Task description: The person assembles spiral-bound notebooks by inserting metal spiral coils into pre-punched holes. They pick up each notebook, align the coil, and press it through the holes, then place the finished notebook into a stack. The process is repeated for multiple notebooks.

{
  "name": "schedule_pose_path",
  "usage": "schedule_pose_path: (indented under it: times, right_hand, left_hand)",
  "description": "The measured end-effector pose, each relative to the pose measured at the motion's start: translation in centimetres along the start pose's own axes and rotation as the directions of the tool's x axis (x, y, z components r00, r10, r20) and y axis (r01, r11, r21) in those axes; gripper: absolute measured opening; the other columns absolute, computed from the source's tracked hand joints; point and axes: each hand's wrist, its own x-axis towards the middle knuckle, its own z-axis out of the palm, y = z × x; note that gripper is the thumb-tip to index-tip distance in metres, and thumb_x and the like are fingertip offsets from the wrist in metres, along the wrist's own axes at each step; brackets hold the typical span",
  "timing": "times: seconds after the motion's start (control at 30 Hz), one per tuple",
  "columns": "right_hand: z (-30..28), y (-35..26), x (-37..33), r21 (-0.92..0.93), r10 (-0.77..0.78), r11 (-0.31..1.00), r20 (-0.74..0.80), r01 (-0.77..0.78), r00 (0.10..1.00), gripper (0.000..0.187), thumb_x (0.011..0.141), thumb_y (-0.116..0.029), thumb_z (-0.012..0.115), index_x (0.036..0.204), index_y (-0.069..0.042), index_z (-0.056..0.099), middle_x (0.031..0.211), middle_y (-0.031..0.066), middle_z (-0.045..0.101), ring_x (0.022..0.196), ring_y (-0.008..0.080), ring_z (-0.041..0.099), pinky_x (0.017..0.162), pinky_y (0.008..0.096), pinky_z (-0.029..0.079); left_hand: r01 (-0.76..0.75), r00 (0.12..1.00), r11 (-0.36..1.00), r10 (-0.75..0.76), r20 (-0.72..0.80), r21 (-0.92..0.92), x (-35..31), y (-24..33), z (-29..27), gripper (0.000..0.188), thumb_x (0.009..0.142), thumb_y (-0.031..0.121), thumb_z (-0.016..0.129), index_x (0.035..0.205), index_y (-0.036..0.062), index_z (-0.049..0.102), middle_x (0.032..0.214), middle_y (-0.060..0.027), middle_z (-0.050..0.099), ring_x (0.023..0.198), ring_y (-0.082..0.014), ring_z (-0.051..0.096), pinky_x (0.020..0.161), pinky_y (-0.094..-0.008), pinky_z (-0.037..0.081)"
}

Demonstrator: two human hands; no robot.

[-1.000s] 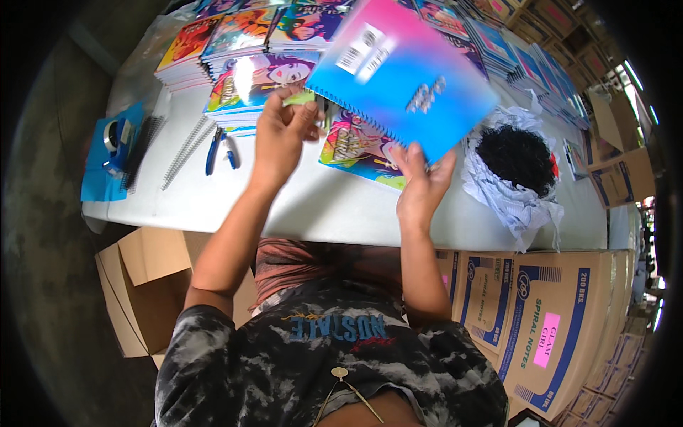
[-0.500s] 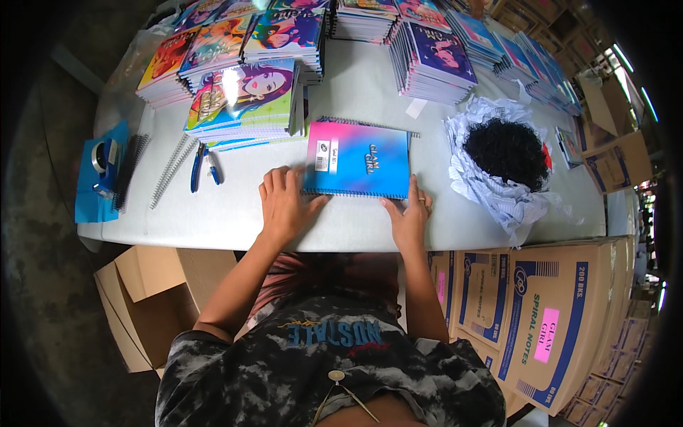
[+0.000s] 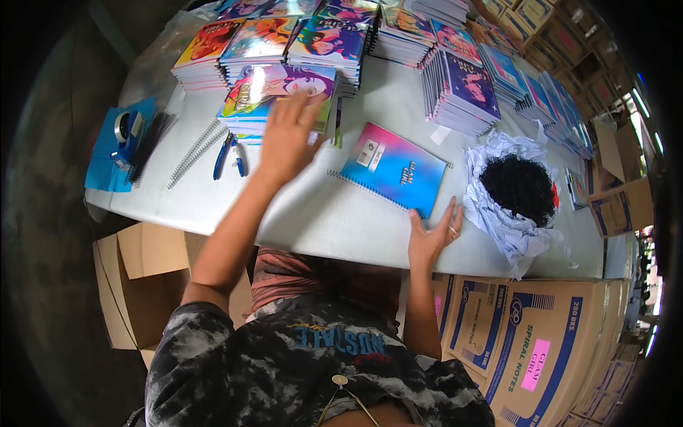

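Observation:
A pink-and-blue spiral notebook [image 3: 390,174] lies flat on the table before me, turned at a slant. Its wire coil runs along the near edge, and a coil end pokes out past the left corner. My right hand [image 3: 432,240] is by its near right corner, fingers apart, the thumb at the corner; whether it touches is hard to tell. My left hand [image 3: 290,142] is raised, fingers stretched out, in front of a notebook stack [image 3: 245,107] with a woman drawn on the cover. It holds nothing and hides part of that stack.
Blue-handled pliers [image 3: 223,156] and loose wire coils [image 3: 192,158] lie left, near a blue tape dispenser [image 3: 126,142]. Black tangled wire-like material [image 3: 518,191] sits on crumpled paper [image 3: 491,231] at right. Notebook stacks [image 3: 462,92] line the back. Cartons [image 3: 548,349] stand below.
My left hand has left the notebook's left side and risen toward the stack. The notebook has turned, its right end swinging nearer me. My right hand stays by its near right corner. The view has shifted.

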Motion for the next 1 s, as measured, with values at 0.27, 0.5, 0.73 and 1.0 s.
schedule_pose_path:
  times: [0.27, 0.5, 0.73, 1.0]
  right_hand:
    - [0.0, -6.0, 1.3, 0.286, -0.181, -0.362, 0.912, -0.887, 0.368, 0.048, 0.083, -0.015, 0.063, 0.123, 0.001, 0.045, 0.122, 0.0166, 0.049, 0.105, 0.0236, 0.051, 0.089, 0.0372, 0.041]
    - [0.4, -8.1, 2.6, 0.786, -0.300, 0.286, 0.616, -0.547, 0.728, 0.028, 0.081, -0.006, 0.062, 0.106, 0.006, 0.059, 0.099, 0.0095, 0.063, 0.088, 0.0136, 0.058, 0.079, 0.0265, 0.046]
    - [2.7, -6.3, 1.1, 0.790, -0.458, 0.566, 0.539, -0.236, 0.707, 0.022, 0.077, -0.003, 0.068, 0.098, 0.002, 0.065, 0.090, 0.0067, 0.067, 0.082, 0.0100, 0.059, 0.077, 0.0238, 0.046]
    - [3.0, -8.3, 1.3, 0.828, -0.498, 0.537, 0.465, -0.160, 0.732, 0.022, 0.080, -0.002, 0.064, 0.102, 0.002, 0.063, 0.096, 0.0079, 0.066, 0.084, 0.0101, 0.058, 0.077, 0.0235, 0.045]
  left_hand:
    - [-0.220, 0.943, 0.961, 0.254, 0.214, -0.169, -5.6, 1.4, -6.3, 0.029, 0.076, 0.011, 0.056, 0.105, 0.0095, 0.061, 0.091, -0.0068, 0.065, 0.081, -0.0203, 0.063, 0.065, -0.0323, 0.051]
    - [0.227, 0.960, 0.890, -0.272, -0.061, -0.396, -6.3, 0.3, -9.6, 0.046, 0.081, 0.022, 0.063, 0.121, 0.0039, 0.048, 0.114, -0.0136, 0.055, 0.108, -0.0253, 0.052, 0.095, -0.0358, 0.036]
    - [0.401, 0.868, 0.865, -0.254, 0.427, -0.301, -12.0, -5.3, -3.2, 0.032, 0.073, -0.001, 0.055, 0.105, 0.0049, 0.055, 0.093, -0.0151, 0.059, 0.082, -0.0304, 0.057, 0.073, -0.0366, 0.045]
    - [0.551, 0.794, 0.829, -0.557, 0.242, 0.098, -9.8, -19.1, -1.9, 0.024, 0.087, 0.023, 0.050, 0.099, 0.0022, 0.055, 0.090, -0.0170, 0.060, 0.080, -0.0350, 0.058, 0.074, -0.0369, 0.046]
